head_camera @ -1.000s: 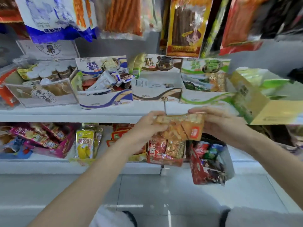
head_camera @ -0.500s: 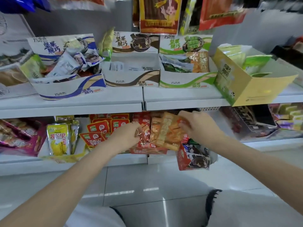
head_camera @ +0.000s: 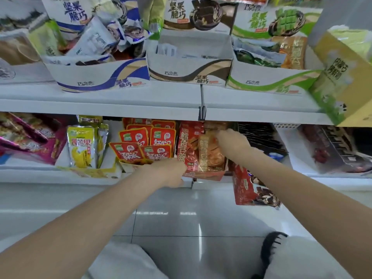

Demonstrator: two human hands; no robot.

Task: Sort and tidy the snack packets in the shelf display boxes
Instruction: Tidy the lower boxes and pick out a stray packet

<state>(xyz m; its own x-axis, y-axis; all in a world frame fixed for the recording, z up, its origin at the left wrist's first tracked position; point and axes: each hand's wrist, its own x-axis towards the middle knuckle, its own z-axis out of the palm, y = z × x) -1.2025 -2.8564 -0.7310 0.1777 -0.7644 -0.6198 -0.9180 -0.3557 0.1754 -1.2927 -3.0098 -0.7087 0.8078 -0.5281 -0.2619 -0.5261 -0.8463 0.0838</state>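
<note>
Left hand [head_camera: 170, 172]: fingers curled at the lower front edge of the red display box [head_camera: 209, 175]; grip unclear
Right hand [head_camera: 231, 142]: fingers curled onto the orange snack packet [head_camera: 211, 156]
Packet: upright in that box, lower shelf [head_camera: 100, 179]

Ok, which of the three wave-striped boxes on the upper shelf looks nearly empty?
The middle one, the brown-striped box; the blue-striped box and green-striped box beside it hold piled packets.
</note>
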